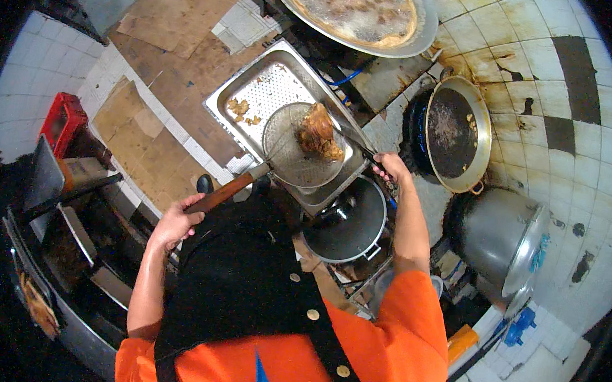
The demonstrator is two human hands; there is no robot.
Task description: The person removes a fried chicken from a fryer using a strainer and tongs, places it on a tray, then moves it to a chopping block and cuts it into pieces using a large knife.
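Note:
My left hand (180,223) grips the wooden handle (227,190) of a round wire-mesh skimmer (286,166). The skimmer's mesh is over the near end of a rectangular perforated steel tray (275,87). On the mesh sits a large browned piece of fried meat (319,129), perhaps chicken. My right hand (393,167) is closed around the dark handle of a kitchen utensil (359,144), whose far end reaches to the meat's right side. Whether it is tongs or a spatula is not clear. Golden fried crumbs (238,107) lie at the tray's left.
A wide metal wok (426,27) of bubbling oil stands at the top. On the right are a two-handled pan (482,144) with dark oil and a big aluminium pot (492,239). A dark pot (329,239) sits below the tray. Cardboard (146,139) covers the floor; a red crate (60,123) stands left.

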